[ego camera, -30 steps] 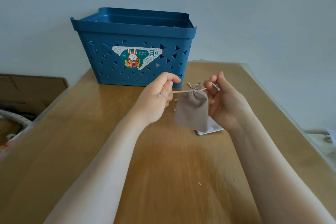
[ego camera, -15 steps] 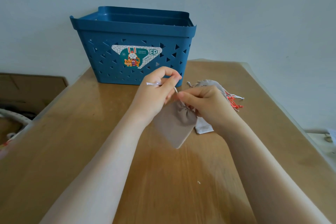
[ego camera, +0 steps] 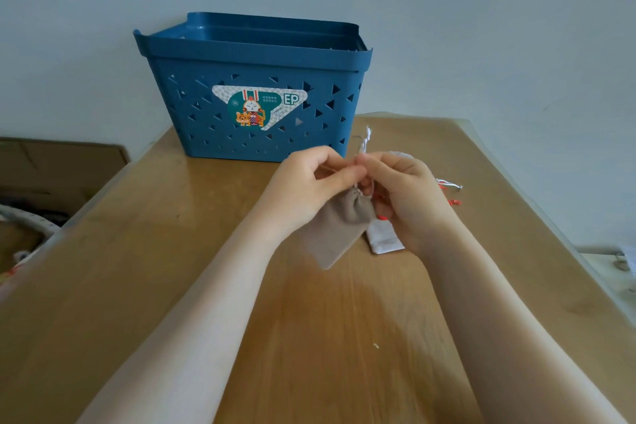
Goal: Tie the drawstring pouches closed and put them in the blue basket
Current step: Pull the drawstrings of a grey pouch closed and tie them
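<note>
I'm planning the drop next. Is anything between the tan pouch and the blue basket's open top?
Nothing visible blocks it. The tan pouch hangs from both hands, left hand and right hand, just in front of the blue basket; only its front wall must be cleared.

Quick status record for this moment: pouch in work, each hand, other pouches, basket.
pouch in work: beige pouch, held above the table, neck gathered
left hand: pinches drawstring at the neck
right hand: pinches drawstring at the neck
other pouches: white pouch on the table, partly hidden by right hand
blue basket: behind the hands, contents not visible
</note>
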`<action>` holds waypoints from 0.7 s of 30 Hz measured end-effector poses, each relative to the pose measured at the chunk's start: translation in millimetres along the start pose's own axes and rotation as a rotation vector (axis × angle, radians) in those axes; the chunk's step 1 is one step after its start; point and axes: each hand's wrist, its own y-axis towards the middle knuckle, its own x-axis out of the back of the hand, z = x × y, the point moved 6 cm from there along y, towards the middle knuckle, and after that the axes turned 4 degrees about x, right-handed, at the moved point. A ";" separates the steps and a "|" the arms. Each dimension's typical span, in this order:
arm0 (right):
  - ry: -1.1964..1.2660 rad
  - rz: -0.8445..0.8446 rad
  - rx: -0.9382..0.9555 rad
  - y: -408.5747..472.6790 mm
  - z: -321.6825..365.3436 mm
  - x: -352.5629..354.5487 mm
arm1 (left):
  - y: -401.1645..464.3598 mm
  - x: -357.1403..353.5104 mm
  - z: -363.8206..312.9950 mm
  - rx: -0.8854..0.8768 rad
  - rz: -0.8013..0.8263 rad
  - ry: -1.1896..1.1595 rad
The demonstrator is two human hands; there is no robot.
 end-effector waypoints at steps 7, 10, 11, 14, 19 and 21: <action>0.071 -0.035 0.015 -0.7 3.8 5.1 | -0.5 -9.9 2.4 -0.003 0.037 0.023; 0.102 -0.043 0.019 2.3 0.5 8.6 | -0.3 -8.3 1.6 0.029 0.037 -0.132; 0.130 -0.056 0.019 3.0 0.0 9.7 | -0.3 -7.6 1.0 0.035 0.042 -0.214; 0.257 -0.064 0.028 3.9 -0.6 11.0 | 1.4 -8.9 1.0 0.089 0.140 -0.627; 0.078 -0.171 0.318 -0.9 17.6 13.4 | 1.5 -15.6 3.4 0.174 0.191 -0.606; -0.113 -0.221 0.495 -6.8 30.1 11.5 | 1.3 -15.6 3.5 0.203 0.114 -0.492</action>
